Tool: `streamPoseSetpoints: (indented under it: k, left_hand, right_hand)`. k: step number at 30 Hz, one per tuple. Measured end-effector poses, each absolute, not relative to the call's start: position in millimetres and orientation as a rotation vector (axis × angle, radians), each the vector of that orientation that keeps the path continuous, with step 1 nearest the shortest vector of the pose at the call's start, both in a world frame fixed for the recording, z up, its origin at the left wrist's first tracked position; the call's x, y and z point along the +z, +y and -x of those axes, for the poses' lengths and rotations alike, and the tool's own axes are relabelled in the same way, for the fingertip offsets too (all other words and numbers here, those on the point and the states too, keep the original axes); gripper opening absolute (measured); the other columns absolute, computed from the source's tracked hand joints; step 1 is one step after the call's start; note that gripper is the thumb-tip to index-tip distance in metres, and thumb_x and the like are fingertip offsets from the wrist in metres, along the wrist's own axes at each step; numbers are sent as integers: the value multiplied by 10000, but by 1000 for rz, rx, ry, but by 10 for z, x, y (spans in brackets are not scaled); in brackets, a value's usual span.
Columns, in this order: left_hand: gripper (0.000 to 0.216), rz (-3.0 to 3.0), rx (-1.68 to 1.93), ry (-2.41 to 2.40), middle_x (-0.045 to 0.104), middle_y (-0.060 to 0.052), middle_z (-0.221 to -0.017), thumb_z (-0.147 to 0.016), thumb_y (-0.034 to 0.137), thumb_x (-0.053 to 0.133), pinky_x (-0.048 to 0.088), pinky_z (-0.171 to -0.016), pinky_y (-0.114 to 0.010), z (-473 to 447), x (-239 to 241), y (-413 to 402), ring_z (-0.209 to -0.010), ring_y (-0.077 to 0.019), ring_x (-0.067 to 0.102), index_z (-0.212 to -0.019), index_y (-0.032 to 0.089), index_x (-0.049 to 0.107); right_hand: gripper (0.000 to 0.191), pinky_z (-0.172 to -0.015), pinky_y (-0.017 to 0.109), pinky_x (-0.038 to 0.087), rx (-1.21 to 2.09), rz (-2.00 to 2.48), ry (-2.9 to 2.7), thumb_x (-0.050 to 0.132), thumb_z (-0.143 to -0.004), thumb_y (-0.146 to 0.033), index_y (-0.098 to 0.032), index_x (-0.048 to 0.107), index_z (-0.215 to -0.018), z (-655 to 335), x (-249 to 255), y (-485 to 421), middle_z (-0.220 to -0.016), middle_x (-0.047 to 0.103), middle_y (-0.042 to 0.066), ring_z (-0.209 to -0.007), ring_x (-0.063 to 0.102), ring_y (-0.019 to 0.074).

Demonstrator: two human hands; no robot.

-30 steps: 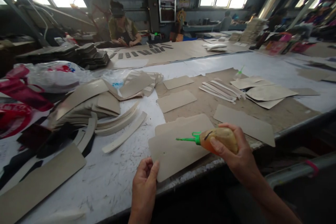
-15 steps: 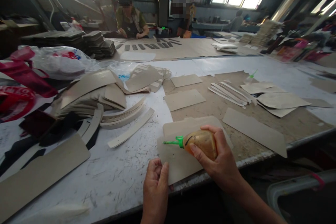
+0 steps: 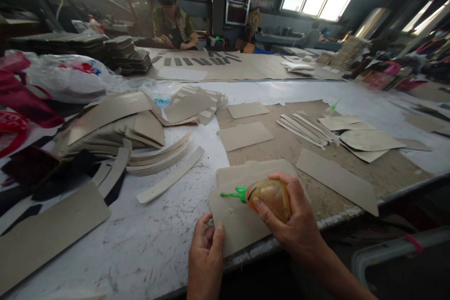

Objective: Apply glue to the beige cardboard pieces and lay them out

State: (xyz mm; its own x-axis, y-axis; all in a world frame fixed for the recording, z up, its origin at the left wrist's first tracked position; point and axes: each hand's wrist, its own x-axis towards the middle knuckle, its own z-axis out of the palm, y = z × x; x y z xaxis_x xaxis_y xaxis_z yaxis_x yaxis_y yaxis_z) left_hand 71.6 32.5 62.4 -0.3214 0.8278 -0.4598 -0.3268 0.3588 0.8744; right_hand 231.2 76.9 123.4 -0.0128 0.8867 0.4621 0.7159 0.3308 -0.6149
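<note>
My right hand (image 3: 291, 225) is wrapped round an amber glue bottle (image 3: 269, 194) with a green nozzle pointing left over a grey card panel (image 3: 239, 222) at the table's near edge. A small wet dab shows on the panel below the nozzle tip. My left hand (image 3: 206, 253) pinches the panel's near left corner, fingers closed on it. A second panel lies under the first, its far edge showing.
Stacks of curved card strips (image 3: 154, 159) and panels (image 3: 116, 122) lie to the left, with a long panel (image 3: 49, 229) nearer. More cut panels (image 3: 335, 180) and strips (image 3: 305, 126) sit on a brown sheet to the right. A person works at the far end.
The bottle has moved left and down over the panel, and a dab of glue now shows on it. My left hand keeps its hold on the corner.
</note>
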Motion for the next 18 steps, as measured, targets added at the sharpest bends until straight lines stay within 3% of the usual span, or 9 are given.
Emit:
streamPoseSetpoints:
  k: [7,18]
  left_hand:
    - [573,-535,1162,1367,681,-39,-749,-654,629,719,444,-462,-248,-546,594,562,-630,-204,631,-980,173,605]
    - [533,-596,1097,1380,652,-18,-731,-631,620,740,442,-522,-246,-488,572,548,-597,-148,542,-895,170,632]
  right_hand:
    - [400,-781,312,511,258,1442,-1765,652,-863,-356,-245,457,-1194,-2328,1237,780,-1036,535,53,-896,573,205]
    - [387,-774,295,508,324,1476,-1714,651,-861,-369,-253,458,-1176,-2310,1265,778,-1039,535,44,-891,576,193]
